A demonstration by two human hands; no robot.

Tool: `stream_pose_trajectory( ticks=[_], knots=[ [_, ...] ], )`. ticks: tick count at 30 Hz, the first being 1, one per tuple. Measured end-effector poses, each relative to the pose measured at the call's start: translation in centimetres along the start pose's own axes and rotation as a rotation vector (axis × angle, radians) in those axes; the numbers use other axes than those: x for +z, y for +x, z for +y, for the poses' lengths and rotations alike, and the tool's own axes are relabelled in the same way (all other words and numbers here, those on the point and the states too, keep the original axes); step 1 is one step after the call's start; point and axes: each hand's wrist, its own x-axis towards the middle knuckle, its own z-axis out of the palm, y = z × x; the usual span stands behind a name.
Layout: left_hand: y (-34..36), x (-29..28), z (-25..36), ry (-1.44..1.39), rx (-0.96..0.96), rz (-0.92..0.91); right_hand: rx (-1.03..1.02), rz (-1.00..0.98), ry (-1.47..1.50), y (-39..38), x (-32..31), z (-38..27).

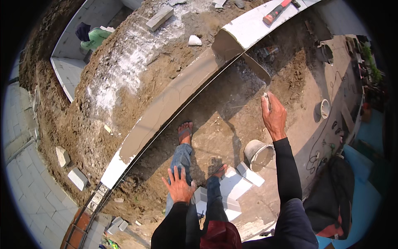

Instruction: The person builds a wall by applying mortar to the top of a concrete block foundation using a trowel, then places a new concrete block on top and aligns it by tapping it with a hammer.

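My right hand (pixel 273 116) grips the handle of a trowel (pixel 257 68), whose long mortar-coated blade reaches up against wet grey mortar (pixel 226 45) on the white block wall (pixel 251 25). The mortar runs as a smeared layer (pixel 166 108) along the wall top, down to a bare white end at the lower left. My left hand (pixel 179 184) is spread open over my bent leg, with nothing in it. A red-handled tool (pixel 272 14) lies on the wall's white upper end.
A bucket (pixel 259 155) stands by my right forearm, white blocks (pixel 232 186) beside my feet, another pail (pixel 324 108) further right. Rough soil with loose blocks (pixel 77 178) lies across the wall. A person (pixel 93 37) in green is in a block enclosure at upper left. Rebar (pixel 89 211) extends lower left.
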Motion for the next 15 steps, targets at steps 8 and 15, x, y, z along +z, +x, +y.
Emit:
stream_pose_trajectory(
  ticks=[8, 15],
  knots=[
    [0.5, -0.7, 0.9, 0.022, 0.016, -0.013, 0.001, -0.069, -0.048, 1.3, 7.9, -3.1],
    [0.6, -0.6, 0.5, 0.014, 0.008, -0.009, 0.020, -0.011, -0.081, 4.6, 7.4, -5.5]
  ],
)
